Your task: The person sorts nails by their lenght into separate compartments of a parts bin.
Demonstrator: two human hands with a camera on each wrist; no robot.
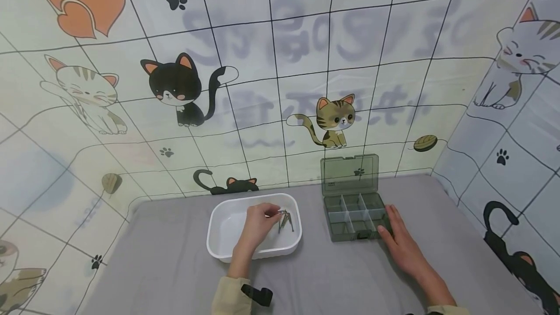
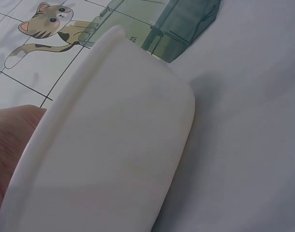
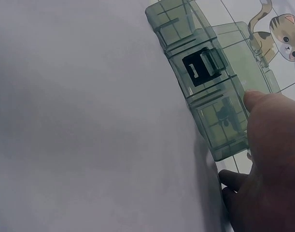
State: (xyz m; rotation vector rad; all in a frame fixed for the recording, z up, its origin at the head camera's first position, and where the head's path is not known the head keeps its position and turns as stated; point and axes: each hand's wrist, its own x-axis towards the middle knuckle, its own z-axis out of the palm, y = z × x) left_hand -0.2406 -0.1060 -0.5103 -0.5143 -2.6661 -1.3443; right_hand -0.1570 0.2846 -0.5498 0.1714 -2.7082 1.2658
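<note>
In the head view, a white plastic tray (image 1: pixel 227 247) holds a small heap of thin metal screws (image 1: pixel 286 220) at its right end. My left hand (image 1: pixel 258 222) reaches over the tray with thumb and fingertips together at the heap, apparently pinching a screw; the fingertips hide most of it. Right of the tray stands a green see-through compartment box (image 1: pixel 345 225), its lid (image 1: pixel 350 175) raised. My right hand (image 1: pixel 402 244) rests against the box's right side, fingers fairly straight, thumb on the front right corner. The left wrist view shows mainly the tray's outer wall (image 2: pixel 113 135).
Grey cloth (image 1: pixel 175 266) covers the table. A white sheet with cat drawings (image 1: pixel 306 38) hangs behind and on both sides, close to the raised lid. A dark latch (image 3: pixel 200 66) sits on the box's front. Clear dividers (image 1: pixel 347 215) split the box into several compartments.
</note>
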